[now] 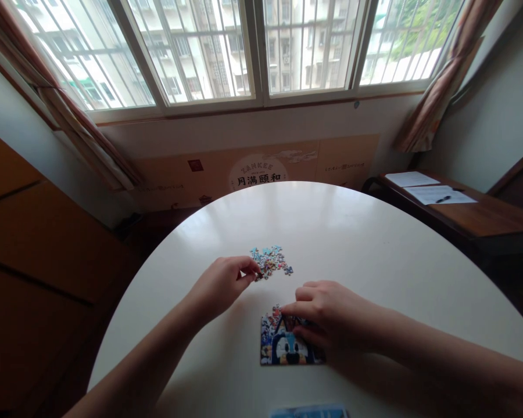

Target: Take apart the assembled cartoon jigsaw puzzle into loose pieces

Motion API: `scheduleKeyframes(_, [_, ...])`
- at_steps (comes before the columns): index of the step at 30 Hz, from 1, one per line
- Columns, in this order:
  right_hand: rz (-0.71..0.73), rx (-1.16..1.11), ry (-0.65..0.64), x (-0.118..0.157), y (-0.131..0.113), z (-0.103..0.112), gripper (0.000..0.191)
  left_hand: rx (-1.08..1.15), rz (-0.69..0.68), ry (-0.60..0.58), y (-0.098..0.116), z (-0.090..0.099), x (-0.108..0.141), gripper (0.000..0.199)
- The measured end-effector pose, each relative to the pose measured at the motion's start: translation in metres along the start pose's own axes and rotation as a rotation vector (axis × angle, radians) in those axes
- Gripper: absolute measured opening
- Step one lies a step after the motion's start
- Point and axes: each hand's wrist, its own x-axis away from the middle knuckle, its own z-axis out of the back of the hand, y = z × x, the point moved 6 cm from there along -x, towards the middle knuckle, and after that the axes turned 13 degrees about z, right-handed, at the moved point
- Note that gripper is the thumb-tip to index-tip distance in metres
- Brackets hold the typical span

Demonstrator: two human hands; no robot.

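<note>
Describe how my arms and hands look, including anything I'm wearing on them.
Your left hand and right hand are ungloved. Your left forearm and right forearm show no sleeve, watch or bracelet. I can't rule out rings.

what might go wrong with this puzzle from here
The left hand is at the edge of the loose pieces, which lie crowded together, so it might nudge neighbouring ones aside. The right hand is over the part-built puzzle, so a push could perhaps shift pieces along its uneven far edge.
</note>
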Motion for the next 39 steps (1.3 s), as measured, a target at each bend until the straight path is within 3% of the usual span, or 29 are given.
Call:
scheduleKeyframes(4, [-0.002,-0.003,0.005,-0.002,-0.001,-0.001,0.03,0.048,0.014,0.099,-0.006,0.002,-0.01,0.012])
scheduleKeyframes(9, [-0.001,-0.005,0.006,-0.003,-0.001,-0.003,0.03,-0.076,0.008,0.388,-0.014,0.017,-0.016,0.023])
scheduleKeyframes(12, [0.006,0.004,0.006,-0.003,-0.002,-0.002,0.03,-0.095,0.016,0.426,-0.015,0.026,-0.012,0.022])
scheduleKeyframes(15, [0.01,0.027,0.003,-0.003,-0.002,-0.001,0.03,-0.092,-0.036,0.344,-0.004,0.024,-0.001,0.016])
scheduleKeyframes(19, [0.015,0.055,-0.009,-0.003,-0.003,0.0,0.028,-0.132,-0.16,0.067,0.022,0.001,0.017,0.012])
scheduleKeyframes(23, [0.017,0.059,0.0,-0.003,-0.003,-0.001,0.026,-0.221,-0.14,-0.086,0.032,-0.017,0.027,0.009])
scheduleKeyframes(28, [0.016,0.048,0.024,-0.003,-0.002,-0.002,0.022,-0.257,-0.133,-0.17,0.031,-0.024,0.028,0.012])
scheduleKeyframes(39, [-0.017,0.032,0.025,-0.006,-0.004,0.004,0.015,-0.179,-0.11,-0.181,0.032,-0.036,0.027,0.016])
